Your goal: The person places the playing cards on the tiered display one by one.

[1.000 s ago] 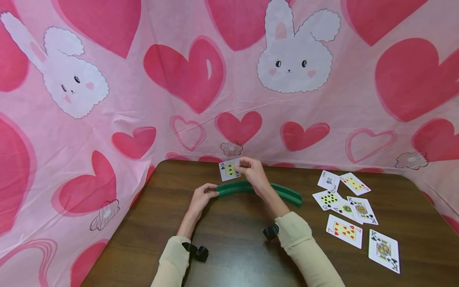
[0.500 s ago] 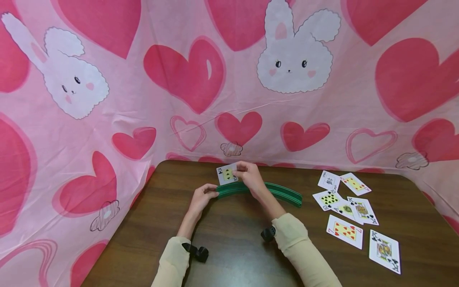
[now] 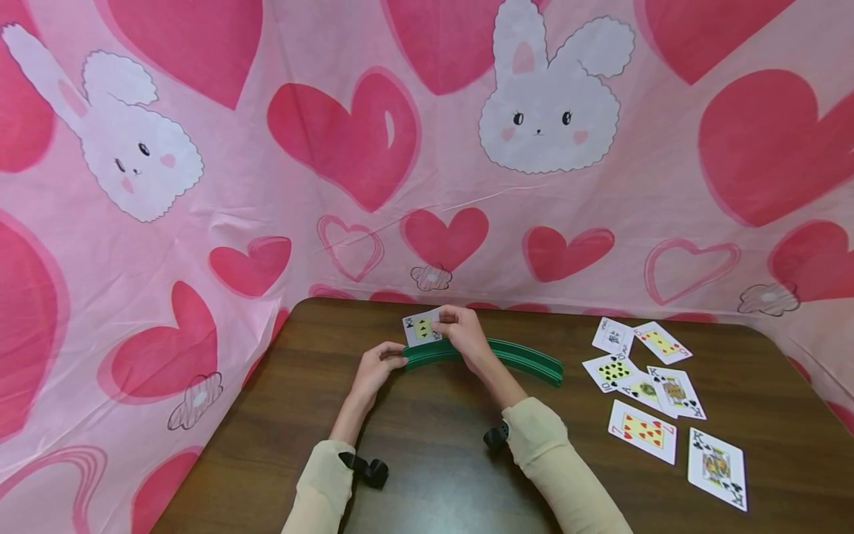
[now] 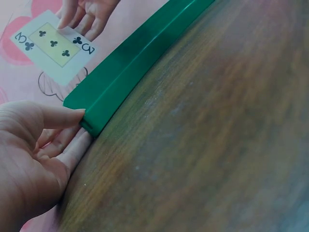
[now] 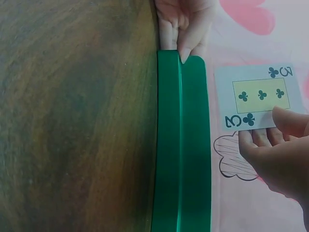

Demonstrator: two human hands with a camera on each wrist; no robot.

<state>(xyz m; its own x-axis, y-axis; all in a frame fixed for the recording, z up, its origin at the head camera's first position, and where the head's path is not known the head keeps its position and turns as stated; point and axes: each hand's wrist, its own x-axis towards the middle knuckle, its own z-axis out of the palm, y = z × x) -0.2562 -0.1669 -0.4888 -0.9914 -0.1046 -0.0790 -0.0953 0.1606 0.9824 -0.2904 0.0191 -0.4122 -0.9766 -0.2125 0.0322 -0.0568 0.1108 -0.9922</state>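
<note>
A curved green card holder (image 3: pixel 527 359) lies on the table, and my left hand (image 3: pixel 371 373) pinches its left end. In the left wrist view the thumb of my left hand (image 4: pixel 38 154) presses on the end of the holder (image 4: pixel 120 72), with fingers under it. My right hand (image 3: pixel 468 338) pinches a three of clubs (image 3: pixel 420 328) by its right edge, just above the holder's left part. The right wrist view shows the card (image 5: pixel 260 96) face up between thumb and fingers of my right hand (image 5: pixel 280 154), apart from the holder (image 5: pixel 193 145).
At the right of the table (image 3: pixel 427 460) several cards lie face up: a king of clubs (image 3: pixel 717 467), a red seven (image 3: pixel 642 431), another king (image 3: pixel 677 391) and more behind, some overlapping. A pink cloth (image 3: pixel 454 178) with hearts and rabbits hangs behind the table.
My right hand has moved down and slightly left with the card, closer to the holder. My left hand has stayed on the holder's left end.
</note>
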